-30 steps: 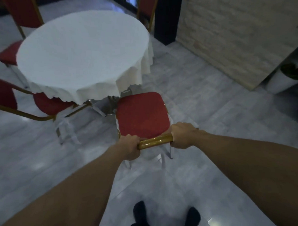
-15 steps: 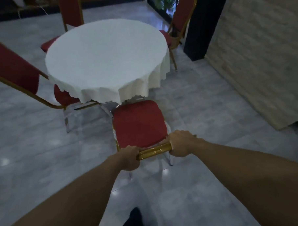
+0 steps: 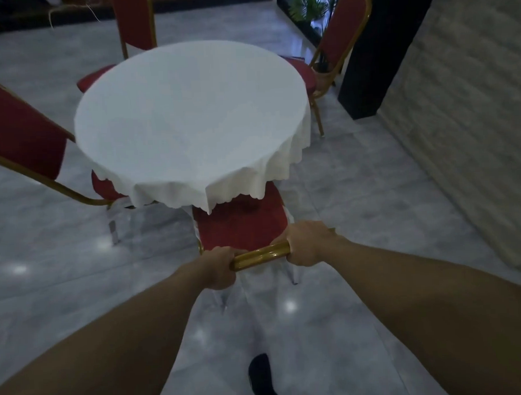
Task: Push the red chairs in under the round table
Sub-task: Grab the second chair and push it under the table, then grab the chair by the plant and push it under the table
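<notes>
The near red chair point(image 3: 242, 225) is part way in: the front of its seat sits under the hanging edge of the white cloth on the round bench point(image 3: 190, 116), the rest out on the floor. The left hand point(image 3: 217, 271) and right hand point(image 3: 309, 243) each have fingers clamped round the gold top rail point(image 3: 260, 255), one at each end. By the look of it, three other red chairs, left point(image 3: 20, 133), far point(image 3: 135, 23) and right point(image 3: 344, 35), are only partly tucked. No containers are in view
</notes>
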The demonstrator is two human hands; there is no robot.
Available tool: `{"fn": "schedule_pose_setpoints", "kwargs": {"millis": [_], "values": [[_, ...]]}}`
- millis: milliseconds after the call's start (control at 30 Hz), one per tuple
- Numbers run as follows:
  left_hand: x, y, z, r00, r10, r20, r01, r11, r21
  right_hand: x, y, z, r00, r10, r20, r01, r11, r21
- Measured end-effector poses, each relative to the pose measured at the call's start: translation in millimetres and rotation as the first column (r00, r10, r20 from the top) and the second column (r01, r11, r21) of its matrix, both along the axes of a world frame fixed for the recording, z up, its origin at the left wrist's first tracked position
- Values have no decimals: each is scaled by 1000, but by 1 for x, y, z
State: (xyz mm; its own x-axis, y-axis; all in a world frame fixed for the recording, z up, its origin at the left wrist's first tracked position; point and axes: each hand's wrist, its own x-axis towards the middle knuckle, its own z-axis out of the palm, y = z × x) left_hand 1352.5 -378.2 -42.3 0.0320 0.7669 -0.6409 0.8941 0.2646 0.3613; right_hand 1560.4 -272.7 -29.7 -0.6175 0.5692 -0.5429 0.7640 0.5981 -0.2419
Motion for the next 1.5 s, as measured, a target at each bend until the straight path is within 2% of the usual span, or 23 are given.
{"fn": "schedule_pose_setpoints", "kwargs": {"millis": [333, 467, 567, 633, 733, 867, 967, 1100, 1300, 1500], "values": [[6, 47, 0, 996, 80, 40, -78, 997, -28, -4, 59, -2, 1000, 27, -3, -27, 999, 21], [13, 53, 8, 995, 93, -29, -95, 991, -98, 1, 69, -1, 996, 92, -5, -92, 994, -61], [24, 64, 28, 994, 80, -70, -91, 981, -170, 8, 80, 6, 988, 116, -97, -130, 980, -152], [36, 79, 46, 997, 66, -42, -72, 982, -176, 20, 92, 20, 984, 118, -135, -139, 978, -156], [53, 117, 73, 990, 138, 11, -136, 985, -110, 48, 128, 44, 989, 77, -129, -85, 995, -59], [85, 168, 103, 976, 214, -39, -209, 972, 109, 89, 181, 68, 980, -100, -174, 102, 995, 5], [127, 207, 120, 971, 229, -66, -212, 957, 200, 124, 223, 89, 952, -217, -218, 224, 975, 7], [171, 264, 133, 968, 205, -144, -156, 943, 295, 162, 270, 116, 941, -248, -230, 261, 965, 31], [221, 351, 150, 983, 122, -139, -71, 942, 328, 202, 341, 129, 928, -302, -217, 320, 946, 55], [237, 440, 143, 985, 84, -153, -34, 952, 306, 223, 425, 135, 932, -287, -221, 316, 943, 108]]}}
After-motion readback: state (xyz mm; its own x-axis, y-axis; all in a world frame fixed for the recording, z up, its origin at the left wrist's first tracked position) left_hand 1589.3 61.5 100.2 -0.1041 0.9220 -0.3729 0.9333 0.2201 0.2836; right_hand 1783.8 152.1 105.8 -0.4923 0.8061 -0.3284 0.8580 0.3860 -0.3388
